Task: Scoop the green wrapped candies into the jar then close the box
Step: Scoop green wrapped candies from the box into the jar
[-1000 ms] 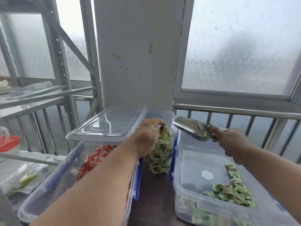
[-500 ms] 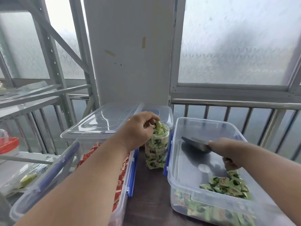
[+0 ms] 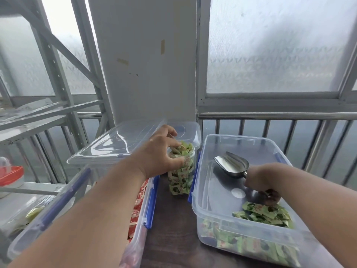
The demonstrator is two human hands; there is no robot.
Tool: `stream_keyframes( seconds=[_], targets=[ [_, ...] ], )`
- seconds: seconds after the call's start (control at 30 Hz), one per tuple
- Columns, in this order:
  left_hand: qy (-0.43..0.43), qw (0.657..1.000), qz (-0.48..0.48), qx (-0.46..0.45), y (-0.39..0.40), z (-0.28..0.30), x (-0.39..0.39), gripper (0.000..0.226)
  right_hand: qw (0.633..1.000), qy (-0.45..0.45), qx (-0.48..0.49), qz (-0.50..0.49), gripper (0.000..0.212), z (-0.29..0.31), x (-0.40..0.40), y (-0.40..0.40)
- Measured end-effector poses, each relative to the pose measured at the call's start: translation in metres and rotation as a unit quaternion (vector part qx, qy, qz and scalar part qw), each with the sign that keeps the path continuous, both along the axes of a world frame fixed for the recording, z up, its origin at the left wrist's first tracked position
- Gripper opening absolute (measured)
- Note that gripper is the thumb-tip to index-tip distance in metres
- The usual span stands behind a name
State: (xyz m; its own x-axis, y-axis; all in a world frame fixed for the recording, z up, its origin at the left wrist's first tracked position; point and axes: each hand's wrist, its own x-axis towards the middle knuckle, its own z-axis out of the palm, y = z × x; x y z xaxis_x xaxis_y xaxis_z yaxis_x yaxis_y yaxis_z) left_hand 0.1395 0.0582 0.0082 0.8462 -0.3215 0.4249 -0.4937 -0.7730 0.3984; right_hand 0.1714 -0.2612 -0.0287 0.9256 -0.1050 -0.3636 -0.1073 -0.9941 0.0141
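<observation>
A clear jar [image 3: 181, 178], heaped with green wrapped candies, stands on the dark table between two plastic boxes. My left hand [image 3: 160, 153] grips the jar's rim and upper wall, fingers over the top candies. My right hand [image 3: 258, 180] holds the handle of a metal scoop [image 3: 231, 166], which is empty and lies low inside the clear box [image 3: 241, 140] on the right. Green wrapped candies [image 3: 264, 213] are piled at that box's near end. Two clear lids [image 3: 119, 144] rest stacked on the left box's far end.
A clear box with blue latches [image 3: 148, 206] holding red wrapped candies sits on the left. Behind stand a white pillar, frosted windows and a metal railing [image 3: 270, 115]. Metal shelving [image 3: 58, 113] rises at the left, with a red-lidded container [image 3: 9, 175].
My right hand has brought the scoop down from beside the jar's mouth into the right box, near its floor. My left hand has stayed on the jar.
</observation>
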Motion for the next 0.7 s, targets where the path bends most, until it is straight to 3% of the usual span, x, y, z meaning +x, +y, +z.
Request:
stream_keyframes(
  seconds=[0.3,0.47,0.57,0.7],
  targets=[
    [0.037,0.997,0.054,0.028,-0.007,-0.001,0.003,0.05,1.0,0.003,-0.002,0.007,0.032,0.008,-0.008,0.009],
    [-0.022,0.997,0.045,0.061,-0.007,-0.006,0.0,0.05,1.0,0.026,-0.01,0.008,0.026,0.003,-0.003,0.007],
    [-0.073,0.996,0.041,0.033,-0.004,-0.003,0.002,0.076,0.999,0.007,-0.026,0.02,0.01,0.003,0.0,0.01],
    [-0.081,0.996,0.003,0.045,-0.004,0.002,0.003,0.069,0.998,0.054,0.035,-0.02,0.023,-0.001,0.002,0.005]
  ],
)
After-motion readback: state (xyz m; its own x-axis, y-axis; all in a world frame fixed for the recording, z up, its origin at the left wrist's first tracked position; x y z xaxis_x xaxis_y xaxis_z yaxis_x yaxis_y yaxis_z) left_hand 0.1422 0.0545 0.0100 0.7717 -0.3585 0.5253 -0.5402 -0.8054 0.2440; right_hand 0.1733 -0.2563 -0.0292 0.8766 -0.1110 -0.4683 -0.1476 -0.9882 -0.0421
